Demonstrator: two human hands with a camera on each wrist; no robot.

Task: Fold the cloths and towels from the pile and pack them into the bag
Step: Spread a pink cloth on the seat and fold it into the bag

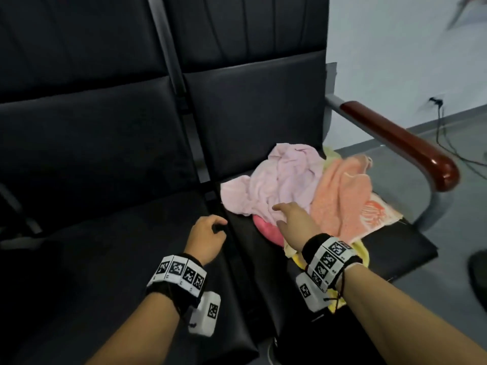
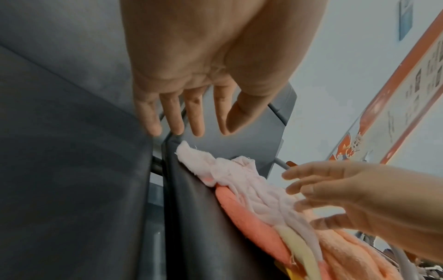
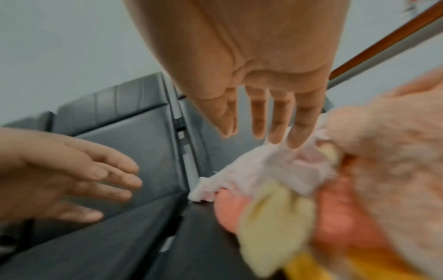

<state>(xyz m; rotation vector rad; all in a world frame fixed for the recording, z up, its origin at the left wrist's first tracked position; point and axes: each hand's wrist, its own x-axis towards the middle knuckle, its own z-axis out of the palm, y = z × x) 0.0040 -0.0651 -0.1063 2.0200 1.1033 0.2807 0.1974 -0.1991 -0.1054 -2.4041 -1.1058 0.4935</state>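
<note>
A pile of cloths lies on the right black seat: a pale pink cloth on top, an orange towel to its right, a darker pink one and yellow cloth underneath. My right hand reaches over the pile's near edge with fingers spread and straight, just above the pale pink cloth, holding nothing. My left hand hovers at the gap between the two seats, left of the pile, fingers loose and empty. No bag is in view.
A row of black padded seats with tall backs fills the left. A brown wooden armrest on a grey metal frame bounds the right seat. Grey floor with a cable lies beyond, by a white wall.
</note>
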